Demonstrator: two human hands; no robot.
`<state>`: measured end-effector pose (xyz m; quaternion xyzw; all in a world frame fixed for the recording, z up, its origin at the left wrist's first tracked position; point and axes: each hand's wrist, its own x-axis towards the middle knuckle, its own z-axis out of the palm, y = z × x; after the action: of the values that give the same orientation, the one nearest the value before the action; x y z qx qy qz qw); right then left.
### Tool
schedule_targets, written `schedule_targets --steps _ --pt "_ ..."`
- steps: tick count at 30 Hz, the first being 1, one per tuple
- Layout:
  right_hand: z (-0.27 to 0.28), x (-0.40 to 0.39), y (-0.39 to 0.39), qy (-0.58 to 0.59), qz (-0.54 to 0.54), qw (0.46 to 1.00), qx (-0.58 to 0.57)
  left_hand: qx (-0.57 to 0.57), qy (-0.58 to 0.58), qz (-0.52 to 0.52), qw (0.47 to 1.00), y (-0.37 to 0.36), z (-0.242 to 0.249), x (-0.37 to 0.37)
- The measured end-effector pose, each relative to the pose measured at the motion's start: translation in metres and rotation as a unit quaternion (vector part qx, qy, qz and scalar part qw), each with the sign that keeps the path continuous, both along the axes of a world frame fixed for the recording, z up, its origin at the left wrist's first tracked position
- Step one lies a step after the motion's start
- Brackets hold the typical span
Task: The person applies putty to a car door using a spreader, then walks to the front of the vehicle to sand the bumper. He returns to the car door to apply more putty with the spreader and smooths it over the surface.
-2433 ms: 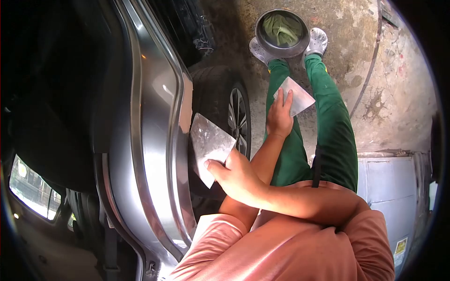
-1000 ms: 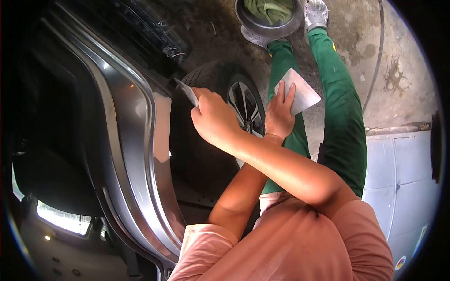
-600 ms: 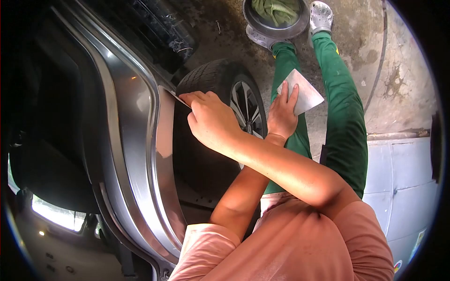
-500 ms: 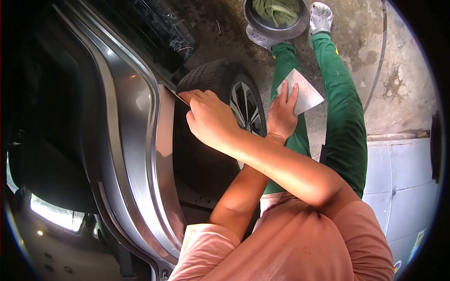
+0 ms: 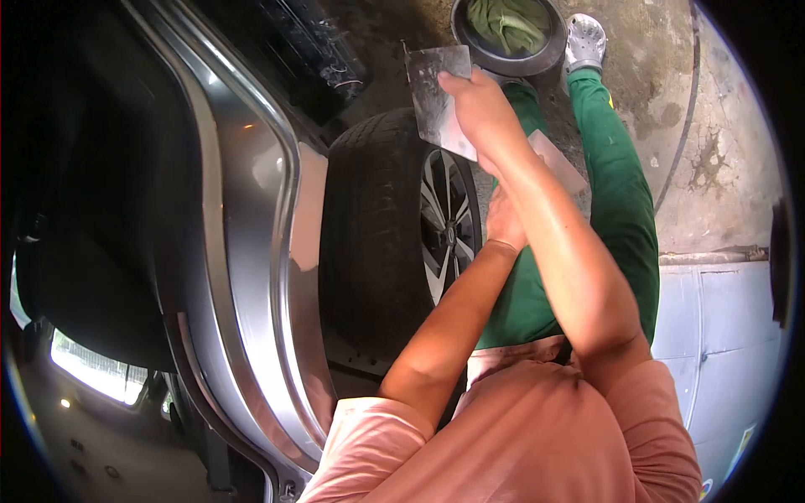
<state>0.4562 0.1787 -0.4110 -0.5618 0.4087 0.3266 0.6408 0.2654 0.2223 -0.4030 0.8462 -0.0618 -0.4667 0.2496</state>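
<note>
My right hand (image 5: 486,113) grips a thin rectangular grey metal putty spreader (image 5: 432,105), streaked on its face, with the thumb lying on it. It is held in the air above the front of the wheel. Below it, partly hidden by my right forearm, my left hand (image 5: 506,220) holds a pale pinkish flat plate (image 5: 560,163) over my leg; its fingers are mostly covered. A dull pink filler patch (image 5: 309,205) lies on the grey car body panel (image 5: 243,168), along the wheel arch edge. Neither hand touches that panel.
The tyre (image 5: 369,235) and spoked rim (image 5: 449,222) stand beside the panel. A dark basin (image 5: 549,59) holding a green cloth (image 5: 510,25) sits by my shoe (image 5: 585,40). To the left is the dark car interior; light panels (image 5: 721,335) are at right.
My right hand has left the panel edge by the tyre, moving right and up with the spreader, whose face now shows. The left hand's plate is now partly covered by my right arm.
</note>
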Motion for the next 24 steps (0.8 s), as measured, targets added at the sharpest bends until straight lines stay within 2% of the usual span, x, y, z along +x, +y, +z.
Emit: schedule_targets --steps 1,2,4,6,9,10,11,13,14,17,21,24 --pt "-0.005 -0.009 0.003 -0.106 0.041 0.99 -0.079 -0.023 0.039 0.028 0.999 -0.001 -0.001 0.003" --pt "-0.01 -0.017 0.006 -0.201 0.081 0.96 -0.175 0.008 0.073 -0.006 0.997 -0.003 0.003 0.011" --pt "0.011 0.001 -0.007 -0.137 0.001 0.99 0.033 0.001 0.1 0.016 0.995 -0.002 0.001 0.016" --pt "0.023 0.006 -0.008 -0.048 -0.102 0.968 0.226 0.014 0.111 0.012 0.994 0.0 0.002 0.016" --pt "0.04 0.007 0.006 -0.033 -0.077 0.973 0.215 0.027 0.061 0.004 0.998 -0.003 -0.004 -0.001" --pt "0.038 0.003 0.016 -0.112 -0.052 0.974 0.188 0.047 -0.067 -0.043 0.996 -0.003 -0.006 -0.006" --pt "0.038 -0.001 0.019 -0.051 -0.013 0.965 0.258 0.036 -0.044 -0.025 0.998 -0.003 -0.011 -0.009" --pt "0.053 -0.001 0.034 -0.043 0.026 0.965 0.257 0.016 0.006 0.011 1.0 -0.002 -0.009 0.001" --pt "0.056 -0.003 0.041 -0.062 0.071 0.97 0.225 0.004 -0.022 0.028 0.999 -0.003 -0.005 0.003" --pt "0.067 -0.003 0.055 -0.106 0.107 0.975 0.165 -0.007 -0.026 0.06 0.998 -0.003 -0.004 0.002" --pt "0.068 0.0 0.074 -0.029 0.054 0.977 0.204 -0.035 -0.028 0.066 0.997 0.0 0.002 0.01" --pt "0.069 0.01 0.079 -0.056 0.016 0.977 0.203 -0.046 -0.028 0.067 0.996 0.003 0.002 0.01"
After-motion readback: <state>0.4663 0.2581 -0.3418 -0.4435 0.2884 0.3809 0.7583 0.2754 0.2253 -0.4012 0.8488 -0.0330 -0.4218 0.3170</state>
